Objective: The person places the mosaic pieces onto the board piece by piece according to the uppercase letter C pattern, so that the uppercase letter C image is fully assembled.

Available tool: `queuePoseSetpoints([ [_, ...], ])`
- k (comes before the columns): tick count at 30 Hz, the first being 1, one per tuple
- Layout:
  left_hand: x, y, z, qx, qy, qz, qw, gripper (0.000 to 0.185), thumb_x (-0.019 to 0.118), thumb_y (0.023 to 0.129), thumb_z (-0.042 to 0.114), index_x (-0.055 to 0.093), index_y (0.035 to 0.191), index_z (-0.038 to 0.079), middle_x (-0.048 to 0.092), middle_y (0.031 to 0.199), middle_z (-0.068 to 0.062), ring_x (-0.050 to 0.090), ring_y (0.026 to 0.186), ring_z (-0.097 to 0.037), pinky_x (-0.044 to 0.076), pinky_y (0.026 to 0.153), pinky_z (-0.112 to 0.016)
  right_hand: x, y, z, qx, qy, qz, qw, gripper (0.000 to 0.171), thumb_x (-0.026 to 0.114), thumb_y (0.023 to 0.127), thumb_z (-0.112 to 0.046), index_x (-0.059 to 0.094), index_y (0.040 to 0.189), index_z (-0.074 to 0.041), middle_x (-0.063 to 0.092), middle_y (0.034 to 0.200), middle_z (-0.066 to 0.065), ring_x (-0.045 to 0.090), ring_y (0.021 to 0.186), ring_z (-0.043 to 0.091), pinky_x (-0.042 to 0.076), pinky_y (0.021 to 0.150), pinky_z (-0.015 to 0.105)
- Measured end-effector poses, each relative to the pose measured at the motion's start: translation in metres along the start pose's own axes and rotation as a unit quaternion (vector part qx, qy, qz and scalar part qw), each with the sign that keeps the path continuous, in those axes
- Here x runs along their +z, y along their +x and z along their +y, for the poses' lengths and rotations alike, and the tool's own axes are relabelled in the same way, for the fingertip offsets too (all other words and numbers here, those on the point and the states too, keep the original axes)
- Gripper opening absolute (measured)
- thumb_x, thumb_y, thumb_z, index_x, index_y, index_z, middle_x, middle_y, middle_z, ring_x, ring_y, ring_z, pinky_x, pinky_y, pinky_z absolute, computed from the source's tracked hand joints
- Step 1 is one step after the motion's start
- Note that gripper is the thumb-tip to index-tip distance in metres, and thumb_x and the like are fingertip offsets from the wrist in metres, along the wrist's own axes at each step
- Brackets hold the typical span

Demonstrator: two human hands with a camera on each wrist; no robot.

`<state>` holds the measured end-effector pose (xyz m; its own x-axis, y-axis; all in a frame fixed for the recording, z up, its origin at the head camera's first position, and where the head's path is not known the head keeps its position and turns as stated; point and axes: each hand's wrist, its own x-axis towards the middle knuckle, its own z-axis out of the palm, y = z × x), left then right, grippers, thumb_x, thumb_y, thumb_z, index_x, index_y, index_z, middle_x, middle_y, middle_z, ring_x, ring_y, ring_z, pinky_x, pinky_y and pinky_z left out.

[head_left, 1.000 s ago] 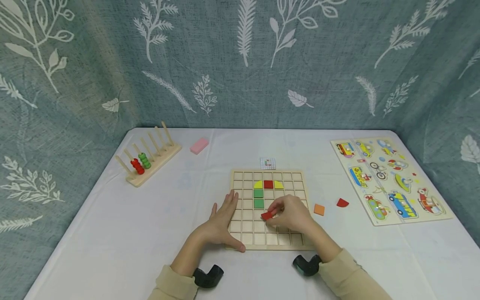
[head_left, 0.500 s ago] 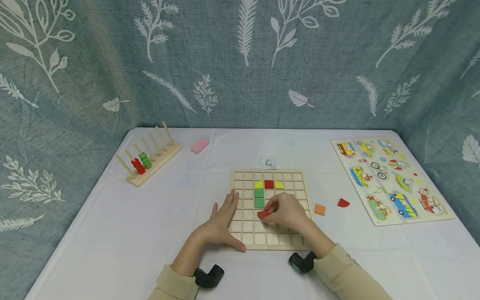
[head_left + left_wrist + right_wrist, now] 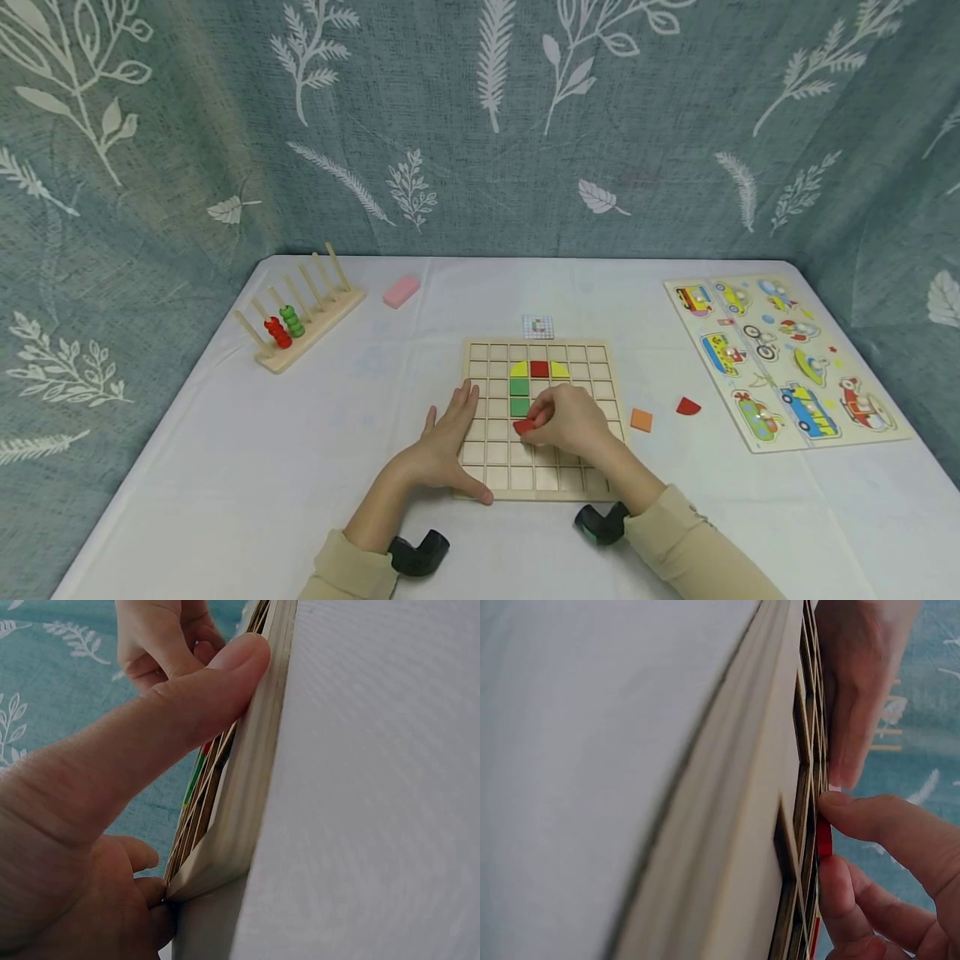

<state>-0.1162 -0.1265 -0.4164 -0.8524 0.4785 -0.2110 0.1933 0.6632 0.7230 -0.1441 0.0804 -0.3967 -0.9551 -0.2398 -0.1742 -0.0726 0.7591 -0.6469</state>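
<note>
My right hand (image 3: 572, 423) pinches a small red tile (image 3: 523, 426) between thumb and fingers, over a wooden grid board (image 3: 543, 478). In the right wrist view the red tile (image 3: 824, 836) is at the board's cells; whether it is fully seated I cannot tell. My left hand (image 3: 441, 457) rests along the board's left side, fingers extended and thumb at the near left corner. Set in the grid are two green square tiles (image 3: 519, 397), a red square tile (image 3: 539, 369) and two yellow rounded-corner tiles (image 3: 559, 370). The tile lies just below the green column.
An orange square tile (image 3: 641, 419) and a red quarter-circle tile (image 3: 688, 406) lie right of the board. A patterned card (image 3: 537, 327) sits behind it. Farther out are a picture peg puzzle (image 3: 787, 367), a pink block (image 3: 401, 292) and a bead-peg stand (image 3: 311, 333).
My right hand has moved slightly left and up with the red tile, to the cell below the green tiles. My left hand has stayed in place on the board.
</note>
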Motion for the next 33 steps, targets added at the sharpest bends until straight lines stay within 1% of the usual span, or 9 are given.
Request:
queuePoseSetpoints([
  [5, 0.0002, 0.0003, -0.0001, -0.001, 0.002, -0.001, 1.0, 0.135, 0.089, 0.05, 0.037, 0.002, 0.146, 0.001, -0.008, 0.152, -0.014, -0.009, 0.138, -0.026, -0.008, 0.105, -0.055, 0.0011, 0.0004, -0.0008, -0.004, -0.004, 0.007, 1.0, 0.022, 0.084, 0.062, -0.018, 0.066, 0.071, -0.011, 0.056, 0.057, -0.008, 0.051, 0.057, 0.008, 0.04, 0.052, 0.025],
  [14, -0.0004, 0.0, 0.0011, -0.002, -0.002, -0.001, 1.0, 0.135, 0.089, 0.05, 0.037, 0.002, 0.146, 0.001, -0.008, 0.152, -0.014, -0.008, 0.138, -0.026, -0.008, 0.105, -0.055, 0.0028, 0.0009, -0.0015, -0.018, -0.001, 0.011, 1.0, 0.021, 0.084, 0.063, -0.018, 0.065, 0.068, -0.011, 0.058, 0.056, -0.008, 0.052, 0.055, 0.007, 0.041, 0.052, 0.026],
  [20, -0.001, -0.0003, 0.0009, -0.003, -0.003, 0.0, 1.0, 0.135, 0.089, 0.05, 0.036, 0.001, 0.146, 0.001, -0.008, 0.152, -0.014, -0.009, 0.138, -0.026, -0.008, 0.105, -0.055, 0.002, 0.0008, -0.0018, -0.011, 0.004, 0.007, 1.0, 0.02, 0.084, 0.063, -0.018, 0.066, 0.069, -0.011, 0.059, 0.056, -0.008, 0.053, 0.055, 0.007, 0.042, 0.053, 0.026],
  [25, -0.0008, -0.0009, 0.0003, -0.003, 0.004, -0.002, 1.0, 0.135, 0.089, 0.05, 0.037, 0.002, 0.145, -0.001, -0.007, 0.152, -0.015, -0.008, 0.138, -0.027, -0.008, 0.105, -0.055, 0.0009, 0.0007, -0.0004, -0.002, 0.006, 0.001, 1.0, 0.021, 0.084, 0.063, -0.02, 0.066, 0.069, -0.013, 0.059, 0.058, -0.009, 0.053, 0.057, 0.007, 0.042, 0.054, 0.026],
  [28, -0.0005, -0.0012, 0.0003, -0.004, 0.008, -0.002, 1.0, 0.135, 0.089, 0.05, 0.038, 0.002, 0.145, -0.001, -0.007, 0.152, -0.016, -0.008, 0.138, -0.027, -0.007, 0.105, -0.055, 0.0005, 0.0006, 0.002, -0.001, 0.015, -0.003, 1.0, 0.021, 0.084, 0.063, -0.022, 0.066, 0.071, -0.014, 0.059, 0.059, -0.01, 0.054, 0.058, 0.007, 0.042, 0.055, 0.026],
  [33, -0.0002, -0.0005, 0.001, -0.003, 0.005, 0.0, 1.0, 0.134, 0.089, 0.05, 0.037, 0.002, 0.145, -0.001, -0.007, 0.152, -0.016, -0.008, 0.138, -0.027, -0.007, 0.105, -0.055, -0.0026, -0.0011, 0.0063, 0.001, 0.046, -0.004, 0.999, 0.021, 0.084, 0.064, -0.021, 0.067, 0.074, -0.014, 0.06, 0.061, -0.009, 0.055, 0.059, 0.008, 0.043, 0.059, 0.027],
])
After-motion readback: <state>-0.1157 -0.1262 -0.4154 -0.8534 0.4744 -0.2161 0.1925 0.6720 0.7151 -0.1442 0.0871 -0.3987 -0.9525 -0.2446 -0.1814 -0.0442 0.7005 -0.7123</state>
